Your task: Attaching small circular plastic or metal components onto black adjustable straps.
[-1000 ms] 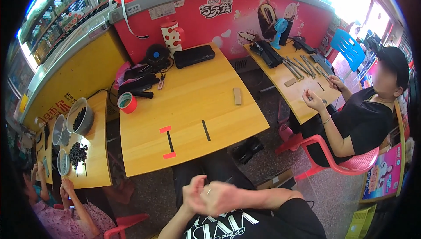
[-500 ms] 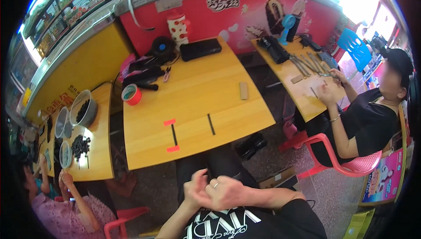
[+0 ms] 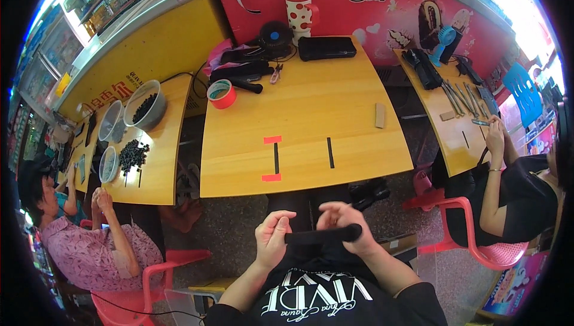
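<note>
table (image 3: 317, 102): near edge lies beyond left hand (image 3: 272, 239) and right hand (image 3: 342, 216); floor (image 3: 230, 227) at either side
black rod (image 3: 317, 237): crosswise between both hands
left hand: closed on the rod's left end
right hand: half-curled at the rod's right end; grip cannot be told

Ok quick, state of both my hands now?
Left hand: closed, seemingly holding one end of a black stick.
Right hand: fingers curled by its other end; grip can't be told.
</note>
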The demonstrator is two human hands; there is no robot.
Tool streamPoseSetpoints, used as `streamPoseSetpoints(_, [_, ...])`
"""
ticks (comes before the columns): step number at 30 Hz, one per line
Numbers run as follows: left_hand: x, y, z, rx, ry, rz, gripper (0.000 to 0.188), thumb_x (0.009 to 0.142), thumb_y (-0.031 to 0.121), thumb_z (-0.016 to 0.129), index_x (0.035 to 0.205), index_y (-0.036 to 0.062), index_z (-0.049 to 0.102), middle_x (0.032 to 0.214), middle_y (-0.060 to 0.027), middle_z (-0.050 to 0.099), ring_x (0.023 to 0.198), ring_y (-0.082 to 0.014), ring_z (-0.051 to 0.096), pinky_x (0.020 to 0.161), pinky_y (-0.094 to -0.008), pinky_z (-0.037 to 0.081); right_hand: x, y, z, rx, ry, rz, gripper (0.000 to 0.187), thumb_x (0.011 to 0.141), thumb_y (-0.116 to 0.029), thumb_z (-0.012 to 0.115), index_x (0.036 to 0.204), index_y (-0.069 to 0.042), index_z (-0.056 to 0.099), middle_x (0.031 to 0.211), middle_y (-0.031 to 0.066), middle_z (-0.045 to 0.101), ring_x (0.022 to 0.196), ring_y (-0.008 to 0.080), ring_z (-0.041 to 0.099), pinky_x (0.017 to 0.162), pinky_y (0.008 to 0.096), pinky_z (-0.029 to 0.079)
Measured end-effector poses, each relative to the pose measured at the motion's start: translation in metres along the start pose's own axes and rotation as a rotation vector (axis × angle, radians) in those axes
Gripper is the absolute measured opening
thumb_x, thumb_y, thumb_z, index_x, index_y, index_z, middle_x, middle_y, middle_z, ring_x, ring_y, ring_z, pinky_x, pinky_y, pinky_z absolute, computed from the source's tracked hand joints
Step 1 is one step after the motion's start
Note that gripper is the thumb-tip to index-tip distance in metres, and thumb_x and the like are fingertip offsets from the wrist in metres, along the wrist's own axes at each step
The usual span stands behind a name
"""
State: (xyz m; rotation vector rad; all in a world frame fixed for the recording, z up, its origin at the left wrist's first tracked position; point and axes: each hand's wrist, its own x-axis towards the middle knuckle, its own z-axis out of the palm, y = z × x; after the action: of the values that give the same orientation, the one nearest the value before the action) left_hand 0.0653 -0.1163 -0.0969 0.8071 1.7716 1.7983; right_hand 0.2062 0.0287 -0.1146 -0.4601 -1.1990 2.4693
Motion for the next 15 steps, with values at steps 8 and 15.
streamPoseSetpoints(8, [-0.008, -0.019, 0.012, 0.388, -0.173, -0.102, 0.025, 0.1, 0.02, 0.048, 0.098, 0.0021, 0.065, 0.066, -0.0034, 0.056, 0.055, -0.0105, 0.054, 0.05, -0.0265, 0.042, 0.011, -0.026, 0.027, 0.348, -0.11, -0.392, 0.061, 0.099, -0.056, 0.031, 0.105, -0.002, 0.06, 0.062, 0.0042, 0.048, 0.058, 0.0179, 0.045, 0.059, 0.0327, 0.04])
streamPoseSetpoints(15, [-0.001, -0.037, 0.02, 0.819, -0.128, 0.167, 0.017, 0.093, 0.023, 0.056, 0.104, 0.0105, 0.059, 0.06, -0.0141, 0.061, 0.053, -0.0314, 0.062, 0.043, -0.0425, 0.046, -0.001, -0.012, 0.083, -1.151, -0.703, -0.857, 0.012, 0.067, -0.011, 0.062, 0.078, -0.008, 0.06, 0.063, 0.0082, 0.057, 0.059, 0.0235, 0.06, 0.053, 0.0364, 0.046])
